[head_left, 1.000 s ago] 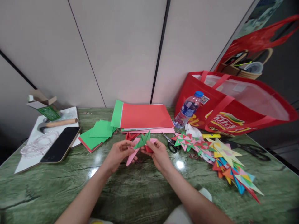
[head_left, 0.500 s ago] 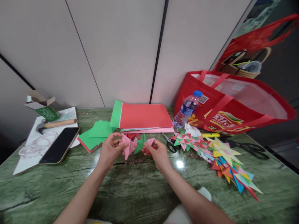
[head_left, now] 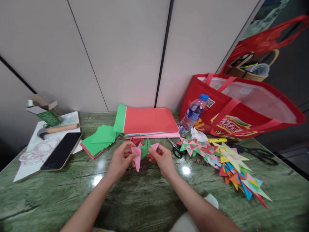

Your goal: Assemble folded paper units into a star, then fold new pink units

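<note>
Both hands meet above the middle of the green marble table [head_left: 145, 199]. My left hand [head_left: 121, 160] pinches a folded pink paper piece [head_left: 136, 155] whose tip points down. My right hand [head_left: 164, 159] grips a part-built paper star of green, pink and red folded pieces [head_left: 146, 148]. The pink piece touches the star's left side. Fingers of both hands are closed round the paper. A loose red folded piece [head_left: 135, 140] lies on the table just behind them.
Red, green and pink paper sheets [head_left: 149, 120], green squares [head_left: 100, 138], small scissors [head_left: 176, 149], finished colourful stars [head_left: 224, 159], a water bottle [head_left: 194, 112], a red bag [head_left: 241, 109], large scissors [head_left: 260, 154]. At left a phone [head_left: 61, 150], hammer [head_left: 59, 129], beads and small box.
My left hand turned the pink piece: its tip swung up and left, then came back down against the star. My right hand and the star stayed nearly still.
</note>
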A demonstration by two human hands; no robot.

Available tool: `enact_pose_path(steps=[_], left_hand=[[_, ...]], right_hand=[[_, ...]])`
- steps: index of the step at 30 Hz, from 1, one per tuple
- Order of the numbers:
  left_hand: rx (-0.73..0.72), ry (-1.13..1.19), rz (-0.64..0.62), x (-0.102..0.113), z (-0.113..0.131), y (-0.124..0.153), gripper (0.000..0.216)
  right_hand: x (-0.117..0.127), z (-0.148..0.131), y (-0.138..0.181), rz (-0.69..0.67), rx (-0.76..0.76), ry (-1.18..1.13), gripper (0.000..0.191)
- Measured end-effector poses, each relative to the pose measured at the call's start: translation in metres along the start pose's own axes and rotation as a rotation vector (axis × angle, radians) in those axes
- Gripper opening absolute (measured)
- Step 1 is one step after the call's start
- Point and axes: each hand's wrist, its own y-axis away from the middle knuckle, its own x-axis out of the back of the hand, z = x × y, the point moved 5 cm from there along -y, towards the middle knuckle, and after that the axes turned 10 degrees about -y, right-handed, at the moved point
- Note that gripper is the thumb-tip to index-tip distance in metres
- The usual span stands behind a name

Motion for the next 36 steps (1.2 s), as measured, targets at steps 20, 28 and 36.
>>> enact_pose_path(steps=[20, 28, 36], left_hand=[[-0.051, -0.118, 0.028, 0.002, -0.003, -0.002, 0.024], [-0.051, -0.090, 0.065, 0.002, -0.003, -0.001, 0.026], [-0.003, -0.041, 0.141, 0.003, -0.001, 0.000, 0.036]], right_hand=[[-0.008, -0.006, 0.005, -0.084, 0.050, 0.131, 0.031], [-0.009, -0.007, 0.005, -0.088, 0.065, 0.112, 0.031], [-0.011, -0.006, 0.006, -0.102, 0.066, 0.108, 0.031]])
